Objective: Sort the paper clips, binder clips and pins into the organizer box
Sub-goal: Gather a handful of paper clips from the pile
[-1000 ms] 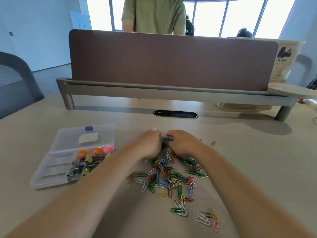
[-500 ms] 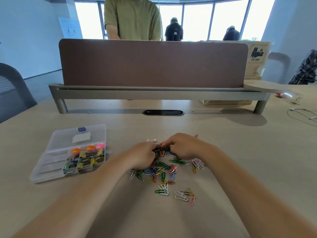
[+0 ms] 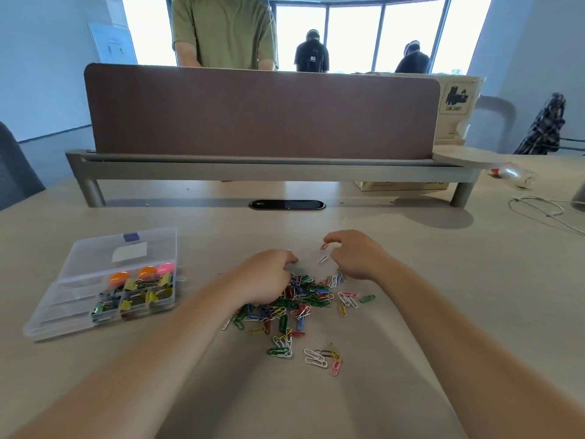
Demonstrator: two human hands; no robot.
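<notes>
Organizer box (image 3: pixel 54 312) left of paper clips (image 3: pixel 305 293), divider (image 3: pixel 262 115) beyond; left hand (image 3: pixel 265 277), right hand (image 3: pixel 359 255), fingers (image 3: pixel 336 237) curled, hold unclear.

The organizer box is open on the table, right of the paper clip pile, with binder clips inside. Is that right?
No. The head view shows the organizer box open on the table with binder clips inside, but it is left of the paper clip pile, not right.

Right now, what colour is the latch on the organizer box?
The latch is blue; head view shows it best.
</notes>
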